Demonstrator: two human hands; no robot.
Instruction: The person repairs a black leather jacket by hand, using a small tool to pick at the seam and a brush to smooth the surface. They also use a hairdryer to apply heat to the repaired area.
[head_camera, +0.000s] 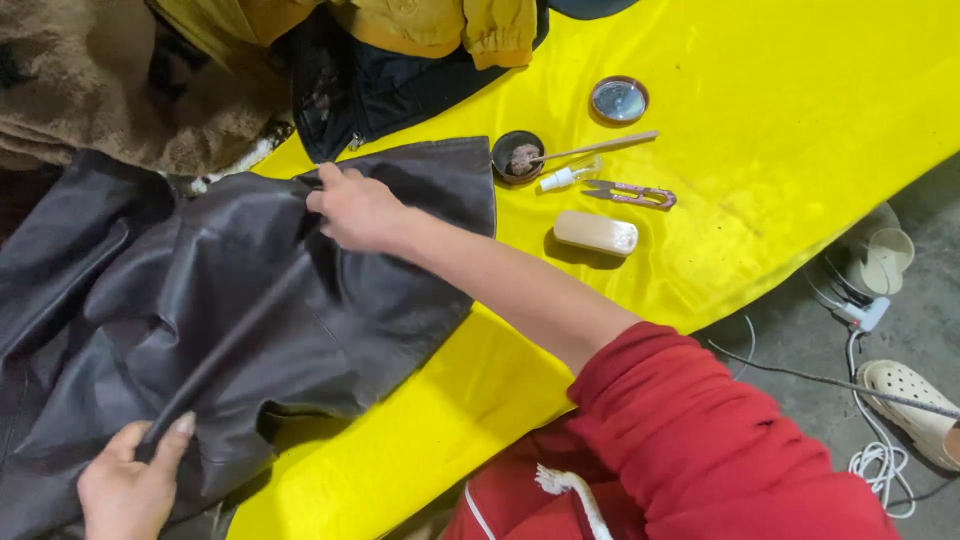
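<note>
A dark grey leather jacket (150, 300) lies spread over a yellow sheet (780, 110). My right hand (355, 208) pinches a fold of the jacket near its upper edge. My left hand (128, 485), at the bottom left, grips the other end of a long stretched strip of the same jacket, which runs taut between both hands. My right arm wears a red sleeve (700, 430).
On the sheet to the right lie a small open tin (517, 157) with a brush stick, its round lid (619, 99), a small white bottle (562, 177), thread snips (632, 193) and a cream block brush (596, 233). Other garments (130, 90) pile at the top left. Sandals (915, 405) and cables lie on the floor.
</note>
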